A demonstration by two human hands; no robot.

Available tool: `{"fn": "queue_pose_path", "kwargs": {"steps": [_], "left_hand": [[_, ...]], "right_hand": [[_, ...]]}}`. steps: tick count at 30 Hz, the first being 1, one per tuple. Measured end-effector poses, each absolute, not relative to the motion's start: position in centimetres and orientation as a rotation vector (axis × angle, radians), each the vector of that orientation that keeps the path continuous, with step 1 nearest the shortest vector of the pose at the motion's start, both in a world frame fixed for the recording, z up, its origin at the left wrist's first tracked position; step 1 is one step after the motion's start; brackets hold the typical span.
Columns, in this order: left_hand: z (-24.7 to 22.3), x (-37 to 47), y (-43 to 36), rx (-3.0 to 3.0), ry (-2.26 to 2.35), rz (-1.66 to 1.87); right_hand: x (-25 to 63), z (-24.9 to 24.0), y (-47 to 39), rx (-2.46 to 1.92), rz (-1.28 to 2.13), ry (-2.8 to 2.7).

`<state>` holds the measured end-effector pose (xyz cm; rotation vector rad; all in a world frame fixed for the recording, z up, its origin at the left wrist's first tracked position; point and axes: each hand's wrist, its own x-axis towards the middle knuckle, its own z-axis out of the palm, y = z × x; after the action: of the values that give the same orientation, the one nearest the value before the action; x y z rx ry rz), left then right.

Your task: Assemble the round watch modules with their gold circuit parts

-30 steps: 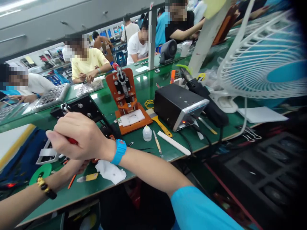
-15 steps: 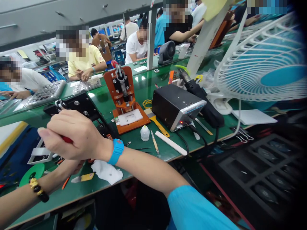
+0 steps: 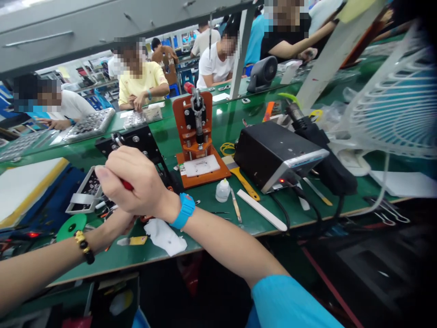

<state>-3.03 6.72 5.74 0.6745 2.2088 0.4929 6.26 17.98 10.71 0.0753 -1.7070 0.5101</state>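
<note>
My right hand (image 3: 134,180), with a blue wristband, is wrapped round a red handle (image 3: 127,184) that shows between its fingers. It is raised in front of a black clamp fixture (image 3: 141,141). Lower down, my left hand (image 3: 124,219) reaches in behind the right one; its fingers are hidden, and what it holds cannot be made out. A bead bracelet circles the left wrist. Below the hands a white cloth (image 3: 167,238) and a yellow-handled blade (image 3: 137,240) lie on the green table (image 3: 201,223).
An orange press (image 3: 191,177) stands behind the hands. To its right are a black soldering station (image 3: 273,155), a small bottle (image 3: 223,190), a yellow scraper (image 3: 247,184) and a white fan (image 3: 392,105). A parts tray (image 3: 70,207) is at left. Several people sit beyond.
The whole view has shifted, so the table, fixtures and hands appear further right. The right hand keeps its hold on the red handle, and the hands stay near the black fixture.
</note>
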Motion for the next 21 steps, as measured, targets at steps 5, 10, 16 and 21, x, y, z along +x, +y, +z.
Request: {"fn": "queue_pose_path", "kwargs": {"steps": [5, 10, 16, 21], "left_hand": [[5.99, -2.68, 6.93, 0.639, 2.213, 0.533], [6.39, -2.37, 6.95, 0.632, 2.176, 0.568], [6.53, -2.20, 6.86, 0.618, 2.168, 0.619], [6.66, -2.12, 6.94, 0.610, 2.158, 0.612]], "right_hand": [[6.32, 10.42, 17.80, 0.082, 0.558, -1.692], [6.86, 10.31, 17.72, 0.015, 0.459, -1.880], [6.59, 10.08, 17.70, 0.029, 0.443, -1.896], [6.45, 9.93, 17.75, 0.069, 0.514, -1.779]]}}
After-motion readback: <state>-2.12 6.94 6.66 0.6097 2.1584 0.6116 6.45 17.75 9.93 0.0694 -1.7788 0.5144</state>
